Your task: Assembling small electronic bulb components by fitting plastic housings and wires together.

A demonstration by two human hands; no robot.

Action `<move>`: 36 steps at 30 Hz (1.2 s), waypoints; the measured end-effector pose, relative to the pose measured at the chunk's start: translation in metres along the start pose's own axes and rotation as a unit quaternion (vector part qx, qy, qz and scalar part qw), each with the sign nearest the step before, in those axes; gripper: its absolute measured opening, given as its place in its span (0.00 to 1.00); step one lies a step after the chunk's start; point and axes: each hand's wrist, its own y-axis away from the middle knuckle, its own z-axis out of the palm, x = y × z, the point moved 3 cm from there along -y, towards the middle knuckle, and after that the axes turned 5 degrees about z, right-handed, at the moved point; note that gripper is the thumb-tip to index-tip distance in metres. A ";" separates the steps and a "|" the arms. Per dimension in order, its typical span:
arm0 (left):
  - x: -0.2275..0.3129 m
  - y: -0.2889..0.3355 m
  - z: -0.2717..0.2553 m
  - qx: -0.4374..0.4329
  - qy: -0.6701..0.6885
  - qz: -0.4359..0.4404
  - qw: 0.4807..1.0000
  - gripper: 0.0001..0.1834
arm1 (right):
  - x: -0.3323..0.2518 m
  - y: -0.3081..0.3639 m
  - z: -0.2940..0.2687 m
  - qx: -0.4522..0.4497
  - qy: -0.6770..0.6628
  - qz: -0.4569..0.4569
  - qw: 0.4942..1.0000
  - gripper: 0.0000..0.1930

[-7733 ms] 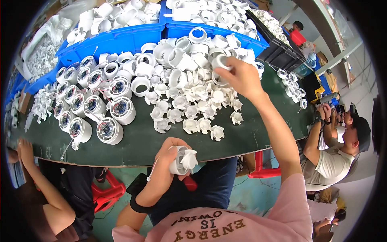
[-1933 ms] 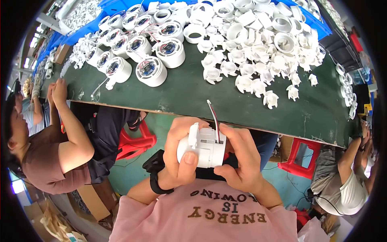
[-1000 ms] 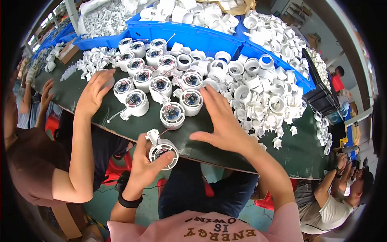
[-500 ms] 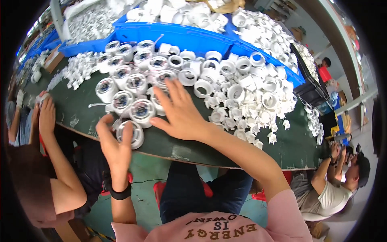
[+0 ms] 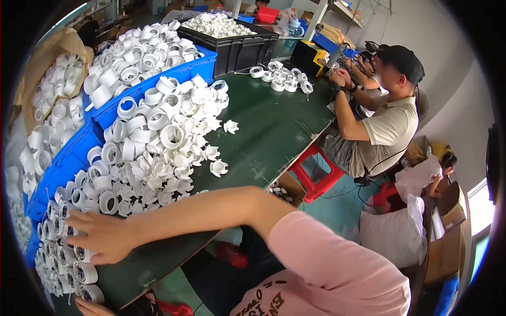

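Left hand (image 5: 91, 308): mostly cut off at lower edge. Right hand (image 5: 108, 238): partly hides round white units (image 5: 86, 272); contact unclear from here.

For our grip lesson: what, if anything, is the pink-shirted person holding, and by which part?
It cannot be told: the right hand is spread over round white units; the left hand, partly cut off, is beside one.

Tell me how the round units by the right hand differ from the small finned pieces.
The round units are larger drums with dark centres; the finned pieces are smaller and wholly white. The units sit grouped closely; the finned pieces lie jumbled. Both have white bodies.
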 end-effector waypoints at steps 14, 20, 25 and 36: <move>0.333 0.125 0.053 -0.058 -0.074 0.291 0.952 0.25 | 0.170 0.336 -0.439 0.320 0.591 0.355 0.650 0.24; 0.345 0.118 0.065 -0.094 -0.138 0.285 0.944 0.26 | 0.281 0.447 -0.549 0.279 0.547 0.559 0.558 0.31; 0.347 0.121 0.067 -0.145 -0.149 0.285 0.936 0.26 | 0.321 0.453 -0.547 0.212 0.433 0.670 0.565 0.34; 0.356 0.117 0.084 -0.155 -0.150 0.305 0.928 0.28 | 0.211 0.344 -0.450 0.140 0.281 0.461 0.830 0.20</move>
